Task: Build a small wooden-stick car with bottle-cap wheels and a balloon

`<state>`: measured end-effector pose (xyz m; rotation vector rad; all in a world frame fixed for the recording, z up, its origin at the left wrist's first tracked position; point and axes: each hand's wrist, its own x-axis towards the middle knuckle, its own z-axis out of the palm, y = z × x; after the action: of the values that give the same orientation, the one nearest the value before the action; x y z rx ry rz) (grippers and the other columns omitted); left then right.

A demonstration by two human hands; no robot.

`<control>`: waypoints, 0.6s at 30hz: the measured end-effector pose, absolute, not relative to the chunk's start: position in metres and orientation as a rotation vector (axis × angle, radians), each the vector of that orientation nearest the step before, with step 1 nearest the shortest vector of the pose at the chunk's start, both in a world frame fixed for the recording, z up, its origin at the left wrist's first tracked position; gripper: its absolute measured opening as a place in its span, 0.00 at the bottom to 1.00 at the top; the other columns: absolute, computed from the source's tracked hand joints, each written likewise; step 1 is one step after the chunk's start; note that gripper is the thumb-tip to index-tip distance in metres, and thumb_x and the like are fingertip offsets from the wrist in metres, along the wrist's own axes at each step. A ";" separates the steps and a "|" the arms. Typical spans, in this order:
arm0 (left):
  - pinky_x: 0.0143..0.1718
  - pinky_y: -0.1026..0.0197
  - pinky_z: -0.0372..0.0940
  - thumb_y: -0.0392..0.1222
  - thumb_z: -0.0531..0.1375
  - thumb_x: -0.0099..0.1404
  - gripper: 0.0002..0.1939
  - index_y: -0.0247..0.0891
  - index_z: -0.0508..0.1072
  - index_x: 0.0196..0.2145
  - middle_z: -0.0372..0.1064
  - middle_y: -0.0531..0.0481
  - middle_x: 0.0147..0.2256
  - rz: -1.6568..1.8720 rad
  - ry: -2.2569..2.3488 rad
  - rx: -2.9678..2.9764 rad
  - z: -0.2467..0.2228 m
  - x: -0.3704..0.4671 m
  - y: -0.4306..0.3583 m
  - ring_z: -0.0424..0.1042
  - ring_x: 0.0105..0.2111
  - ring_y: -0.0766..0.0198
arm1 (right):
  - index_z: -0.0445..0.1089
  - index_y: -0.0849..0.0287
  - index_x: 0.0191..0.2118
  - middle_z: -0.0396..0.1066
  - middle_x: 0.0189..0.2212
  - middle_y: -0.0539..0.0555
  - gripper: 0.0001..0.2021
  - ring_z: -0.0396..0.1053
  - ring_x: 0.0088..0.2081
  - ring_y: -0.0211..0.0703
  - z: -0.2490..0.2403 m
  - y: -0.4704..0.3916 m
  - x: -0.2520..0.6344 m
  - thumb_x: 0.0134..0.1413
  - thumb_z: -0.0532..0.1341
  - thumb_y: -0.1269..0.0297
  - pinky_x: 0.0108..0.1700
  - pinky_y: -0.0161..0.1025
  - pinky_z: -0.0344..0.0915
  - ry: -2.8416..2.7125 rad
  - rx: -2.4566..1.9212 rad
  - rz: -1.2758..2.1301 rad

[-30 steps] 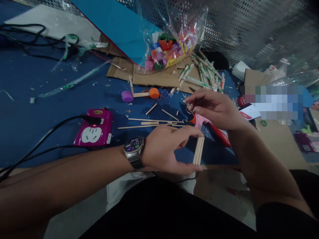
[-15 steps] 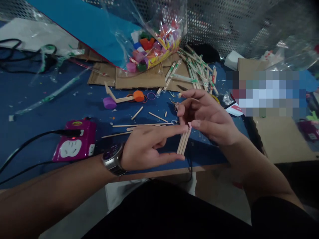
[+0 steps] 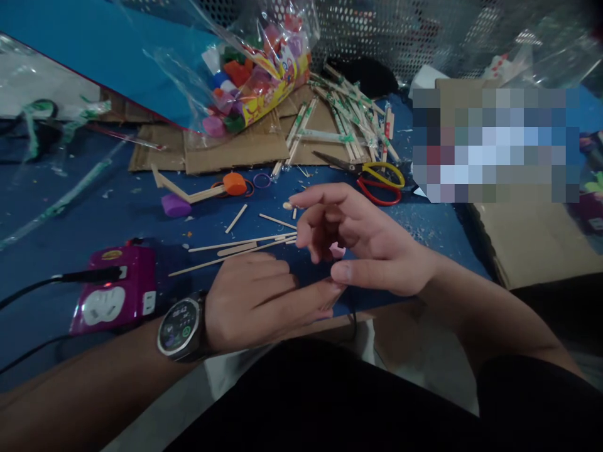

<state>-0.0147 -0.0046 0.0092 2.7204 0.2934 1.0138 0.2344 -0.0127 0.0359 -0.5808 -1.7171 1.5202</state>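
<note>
Left hand (image 3: 271, 301) pinches what look like sticks (image 3: 329, 304), mostly hidden; right hand (image 3: 370, 245) curls half-open around a pink scrap (image 3: 336, 250).

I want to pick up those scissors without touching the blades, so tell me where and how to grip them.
Take the scissors by the yellow and red handle loops, reaching down from your right. The loops sit at the right end, while the blades point left and away, so that approach should keep your fingers off them.
</note>
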 end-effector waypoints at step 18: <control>0.26 0.65 0.62 0.59 0.73 0.68 0.32 0.37 0.71 0.59 0.62 0.64 0.25 1.029 0.673 2.445 0.004 -0.009 -0.009 0.61 0.20 0.72 | 0.63 0.54 0.68 0.70 0.48 0.51 0.26 0.71 0.39 0.36 0.012 0.004 0.235 0.68 0.67 0.67 0.36 0.34 0.71 -1.638 -0.824 1.203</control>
<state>-0.0085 -0.0093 0.0037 2.4449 0.6731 1.0292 0.2355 0.0041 0.0116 -0.8241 -1.6382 1.2034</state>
